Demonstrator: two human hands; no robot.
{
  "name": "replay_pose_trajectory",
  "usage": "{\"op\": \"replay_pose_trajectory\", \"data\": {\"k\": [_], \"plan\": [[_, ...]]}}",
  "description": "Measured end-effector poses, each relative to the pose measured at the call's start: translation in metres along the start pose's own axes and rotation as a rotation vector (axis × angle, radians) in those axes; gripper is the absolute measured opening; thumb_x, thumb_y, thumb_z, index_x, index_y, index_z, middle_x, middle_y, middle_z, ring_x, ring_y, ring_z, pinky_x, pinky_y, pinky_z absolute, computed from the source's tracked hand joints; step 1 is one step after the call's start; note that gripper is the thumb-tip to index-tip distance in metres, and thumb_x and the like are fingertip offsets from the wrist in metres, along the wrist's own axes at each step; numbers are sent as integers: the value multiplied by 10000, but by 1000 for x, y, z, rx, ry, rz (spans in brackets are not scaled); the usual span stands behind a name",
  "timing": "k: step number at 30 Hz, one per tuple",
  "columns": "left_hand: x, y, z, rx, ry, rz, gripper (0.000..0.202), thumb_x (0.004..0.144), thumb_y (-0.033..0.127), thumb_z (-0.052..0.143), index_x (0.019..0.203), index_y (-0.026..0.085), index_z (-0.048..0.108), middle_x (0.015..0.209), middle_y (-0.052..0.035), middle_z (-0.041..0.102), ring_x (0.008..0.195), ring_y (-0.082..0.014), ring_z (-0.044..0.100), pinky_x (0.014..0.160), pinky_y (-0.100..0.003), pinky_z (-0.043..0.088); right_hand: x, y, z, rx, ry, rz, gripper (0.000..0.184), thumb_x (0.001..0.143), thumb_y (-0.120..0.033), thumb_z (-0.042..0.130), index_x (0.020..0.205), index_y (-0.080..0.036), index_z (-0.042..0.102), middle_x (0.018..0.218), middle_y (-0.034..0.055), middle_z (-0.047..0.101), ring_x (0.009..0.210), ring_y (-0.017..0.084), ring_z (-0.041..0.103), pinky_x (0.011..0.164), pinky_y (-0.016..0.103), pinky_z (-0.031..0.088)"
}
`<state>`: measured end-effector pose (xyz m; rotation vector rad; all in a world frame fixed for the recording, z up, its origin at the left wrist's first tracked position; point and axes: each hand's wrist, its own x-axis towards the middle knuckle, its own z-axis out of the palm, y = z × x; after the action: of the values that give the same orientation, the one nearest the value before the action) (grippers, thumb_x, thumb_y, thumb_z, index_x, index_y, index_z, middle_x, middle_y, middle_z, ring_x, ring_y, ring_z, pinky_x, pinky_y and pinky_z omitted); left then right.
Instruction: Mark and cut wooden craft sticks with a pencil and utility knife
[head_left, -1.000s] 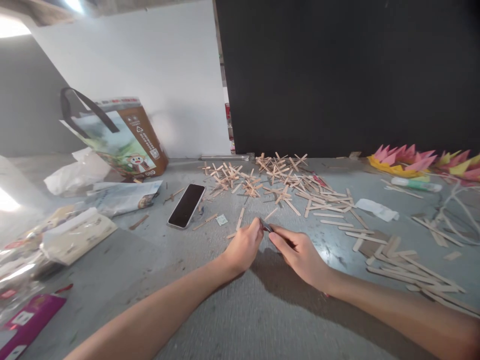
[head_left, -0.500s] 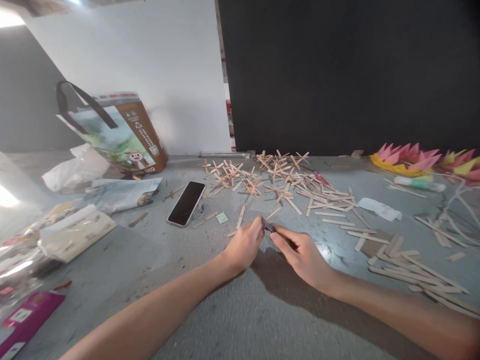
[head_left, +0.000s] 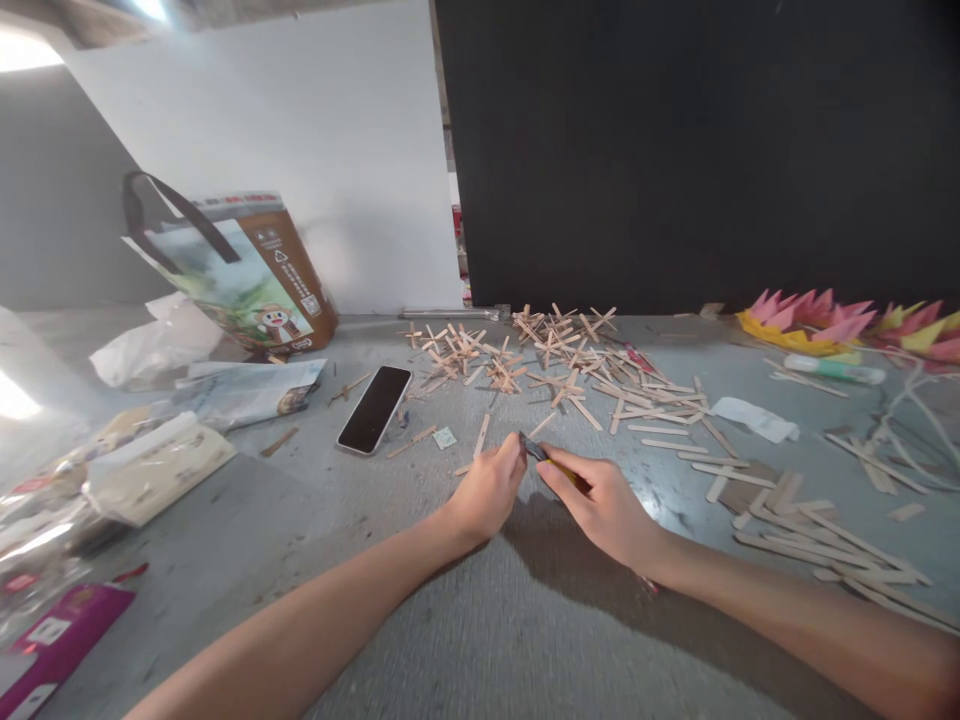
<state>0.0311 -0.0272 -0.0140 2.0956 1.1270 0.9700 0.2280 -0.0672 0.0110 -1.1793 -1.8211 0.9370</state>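
Observation:
My left hand [head_left: 489, 487] is closed in a pinch just above the table, its fingertips against the tip of a tool. What it holds is hidden by the fingers. My right hand [head_left: 609, 505] grips what looks like a utility knife [head_left: 534, 449], with a grey metal front and a yellow and dark handle. The knife's front end points left and touches or nearly touches the left fingertips. Just beyond the hands, a few flat wooden craft sticks [head_left: 481, 436] lie on the table. Behind them spreads a heap of sticks joined into crosses [head_left: 551, 345].
A phone [head_left: 375, 408] lies left of the hands, near a small pale square [head_left: 445, 438]. Loose sticks [head_left: 832, 545] cover the right side. Pink-yellow paper crowns [head_left: 806, 320], a glue stick [head_left: 836, 369], a carry bag [head_left: 247, 270] and plastic packets [head_left: 157, 465] stand or lie around the edges.
The view has shifted very slightly. Both hands stay together in the same spot, and the knife's angle at the left fingertips has changed only a little.

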Motion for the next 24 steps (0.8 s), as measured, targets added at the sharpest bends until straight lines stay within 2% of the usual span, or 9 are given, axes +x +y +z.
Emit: {"op": "replay_pose_trajectory", "data": {"k": [3,7,13,20,24], "plan": [[0,1,1,-19,4,-4,267,1072,290,384,813,255,330,647,67,397,566,-129,391,577,-275,300,-1,-1,2,23,-4,36,430,1079,-567,498,995,-195,696,671,-41,453,622,149,368,580,291,321],[1,1,1,-7,29,-8,270,1069,283,369,807,257,309,651,68,396,573,-128,376,573,-275,286,-3,-1,3,25,-5,52,424,1081,-566,494,1020,-196,692,709,-32,466,647,154,377,596,292,334],[2,-2,-1,1,21,32,278,1065,263,371,800,256,286,662,61,397,596,-128,387,580,-273,283,-2,-2,0,30,-17,37,403,1083,-525,503,863,-207,616,672,-51,355,630,140,310,574,283,289],[1,-2,0,36,15,49,270,1067,246,381,807,255,310,654,59,416,576,-132,401,566,-272,298,1,-3,0,56,-29,45,398,1082,-523,501,854,-210,592,691,-45,361,643,139,320,584,286,289],[1,-2,1,63,7,54,246,1056,229,393,819,255,337,661,52,444,567,-138,420,559,-274,305,3,-3,-1,52,-34,39,427,1088,-544,475,888,-200,631,711,-33,423,648,143,338,598,294,302]]}}
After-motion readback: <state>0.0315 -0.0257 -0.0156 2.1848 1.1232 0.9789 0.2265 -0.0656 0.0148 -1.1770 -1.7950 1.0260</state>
